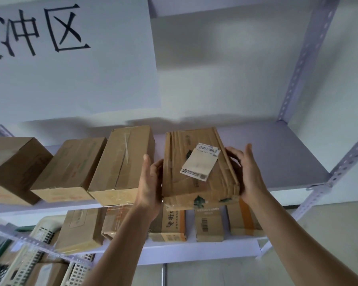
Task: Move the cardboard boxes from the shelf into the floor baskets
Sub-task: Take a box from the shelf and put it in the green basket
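Note:
A cardboard box with a white shipping label and green prints sits at the front edge of the upper shelf. My left hand grips its left side, fingers curled round the edge. My right hand grips its right side, thumb raised. Three more cardboard boxes stand in a row on the same shelf to the left. Cream plastic baskets sit low at the bottom left, partly hidden by the shelf rail.
A lower shelf carries several more boxes under my arms. A white sign with black characters hangs on the wall above. Perforated metal uprights frame the right side. The upper shelf's right part is bare.

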`<state>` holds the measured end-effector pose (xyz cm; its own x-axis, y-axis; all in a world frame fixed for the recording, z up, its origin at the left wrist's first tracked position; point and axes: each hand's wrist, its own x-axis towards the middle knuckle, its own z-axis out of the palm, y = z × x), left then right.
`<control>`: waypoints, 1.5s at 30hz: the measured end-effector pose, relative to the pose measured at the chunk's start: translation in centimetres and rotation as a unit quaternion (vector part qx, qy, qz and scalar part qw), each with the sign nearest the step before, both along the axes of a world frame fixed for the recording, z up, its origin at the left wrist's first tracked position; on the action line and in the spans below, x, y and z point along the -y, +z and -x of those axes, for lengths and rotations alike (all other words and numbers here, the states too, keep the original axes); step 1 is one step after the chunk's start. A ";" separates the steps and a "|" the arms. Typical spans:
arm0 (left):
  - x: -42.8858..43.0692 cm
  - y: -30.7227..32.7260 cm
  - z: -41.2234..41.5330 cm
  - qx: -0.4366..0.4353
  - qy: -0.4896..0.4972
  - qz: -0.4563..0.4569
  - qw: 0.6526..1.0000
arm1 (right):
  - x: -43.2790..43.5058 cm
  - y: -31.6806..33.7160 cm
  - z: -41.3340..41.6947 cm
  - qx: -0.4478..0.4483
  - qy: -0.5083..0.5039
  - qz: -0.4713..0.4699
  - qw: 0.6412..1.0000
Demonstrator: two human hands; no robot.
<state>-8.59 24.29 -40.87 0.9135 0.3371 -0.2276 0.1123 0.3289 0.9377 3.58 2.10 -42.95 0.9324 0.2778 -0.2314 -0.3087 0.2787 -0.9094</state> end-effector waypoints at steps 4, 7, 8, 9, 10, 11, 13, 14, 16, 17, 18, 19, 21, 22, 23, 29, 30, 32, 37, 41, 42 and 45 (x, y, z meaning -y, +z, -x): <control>0.8 -1.0 0.3 -0.005 0.007 -0.004 1.000 | -0.2 -1.0 0.6 -0.019 0.004 0.007 1.000; 1.3 -0.8 0.7 0.010 -0.033 -0.006 0.999 | -0.3 -0.7 1.2 -0.024 0.017 0.016 0.999; 1.5 -0.6 0.8 0.012 -0.030 -0.005 0.999 | -0.3 -0.6 1.3 -0.022 0.018 0.017 0.999; 1.6 -0.6 0.9 0.016 -0.026 -0.006 1.000 | -0.3 -0.4 1.6 -0.018 0.018 0.017 1.000; 1.6 -0.4 1.1 0.023 -0.027 -0.008 0.999 | -0.2 -0.1 1.8 -0.011 0.017 0.015 1.000; 1.7 -0.2 1.4 0.032 -0.029 -0.011 0.999 | 0.0 0.3 2.1 -0.001 0.016 0.011 1.000; 1.8 0.6 2.1 0.054 -0.037 -0.018 0.998 | 0.3 1.2 2.8 0.017 0.011 0.001 1.000; 1.9 1.0 2.5 0.063 -0.042 -0.021 0.997 | 0.4 1.7 3.2 0.028 0.010 -0.004 1.000; 1.7 2.0 3.5 0.078 -0.042 -0.026 0.996 | 0.5 3.1 4.4 0.055 0.013 -0.015 0.998; 1.5 2.4 3.9 0.084 -0.041 -0.027 0.995 | 0.4 3.8 5.0 0.067 0.015 -0.019 0.997; 1.3 2.8 4.5 0.086 -0.040 -0.031 0.995 | 0.4 4.5 5.7 0.078 0.014 -0.023 0.997; 1.2 3.3 5.1 0.090 -0.043 -0.036 0.994 | 0.2 5.2 6.4 0.089 0.012 -0.027 0.996; 0.9 4.4 6.3 0.100 -0.045 -0.047 0.993 | -0.1 6.4 7.9 0.109 0.005 -0.038 0.993; 0.7 4.7 7.2 0.104 -0.044 -0.056 0.992 | -0.2 6.9 8.8 0.116 0.003 -0.044 0.992; 0.3 5.0 8.1 0.110 -0.042 -0.063 0.991 | -0.5 7.4 9.7 0.121 0.000 -0.048 0.992; -2.4 6.6 15.7 0.134 -0.005 -0.050 0.990 | -3.2 9.3 16.8 0.139 0.010 -0.057 0.989; -3.1 6.8 17.4 0.137 -0.006 -0.049 0.989 | -3.9 9.4 18.2 0.143 0.015 -0.056 0.988; -4.2 7.2 20.5 0.130 -0.006 -0.037 0.991 | -5.3 9.6 20.9 0.151 0.034 -0.052 0.987; -8.1 7.1 29.4 0.124 0.069 -0.066 0.988 | -10.3 9.4 28.0 0.155 0.075 -0.043 0.984; -11.5 6.9 37.0 0.099 0.116 -0.065 0.986 | -15.1 9.4 34.2 0.137 0.135 -0.039 0.981; -12.5 6.5 38.7 0.103 0.131 -0.063 0.984 | -16.3 9.2 35.5 0.135 0.145 -0.040 0.979; -14.5 6.0 43.4 0.102 0.139 -0.059 0.983 | -19.6 8.7 39.0 0.126 0.169 -0.036 0.977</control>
